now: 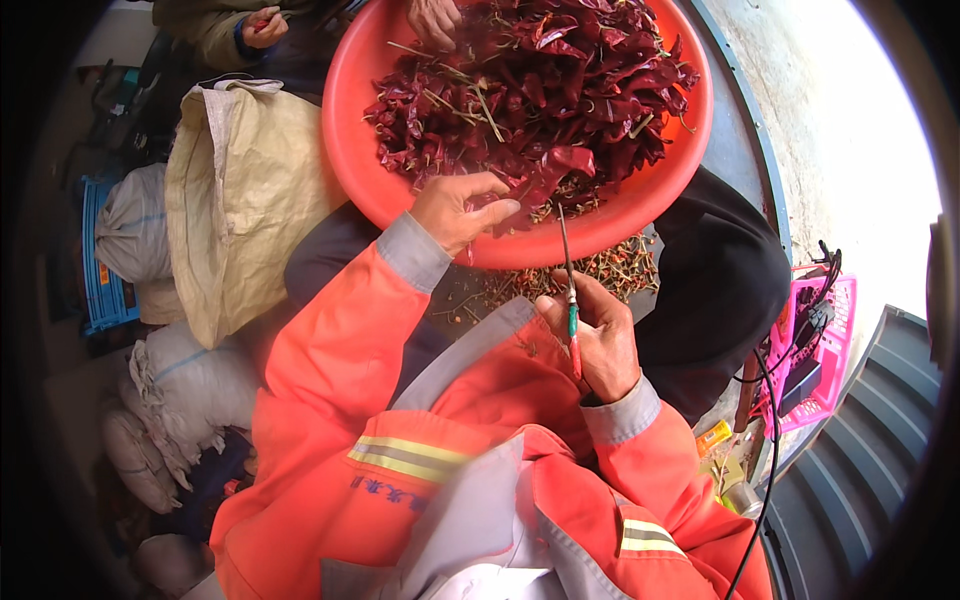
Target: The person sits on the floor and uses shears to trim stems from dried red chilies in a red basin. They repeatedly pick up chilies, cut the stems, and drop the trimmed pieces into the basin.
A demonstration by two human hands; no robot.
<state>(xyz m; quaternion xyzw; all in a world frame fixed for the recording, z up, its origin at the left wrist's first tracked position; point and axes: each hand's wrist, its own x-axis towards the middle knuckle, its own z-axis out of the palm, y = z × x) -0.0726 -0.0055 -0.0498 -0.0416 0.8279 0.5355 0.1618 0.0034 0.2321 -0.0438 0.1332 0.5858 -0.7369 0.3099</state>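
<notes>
A round red plastic basin [352,161] spans the top of the view, heaped with dried red chili peppers [540,90]. Over its near rim, my left hand [466,211] has its fingers and thumb around a dried chili [480,201], partly blurred. My right hand [600,330] grips a slim pointed metal tool, apparently scissors seen edge-on [573,319], with green and red wrapping on the handle. The tip points away from me, over the basin's near rim. Cut stems [615,270] lie in a pile below the rim, between my legs.
Across the basin, another person's hand [435,21] reaches into the peppers; their other hand [264,28] holds something red. An open woven sack [262,172] stands left, near filled white sacks [191,375]. At right are a pink plastic basket [825,352] and a black cable [772,450].
</notes>
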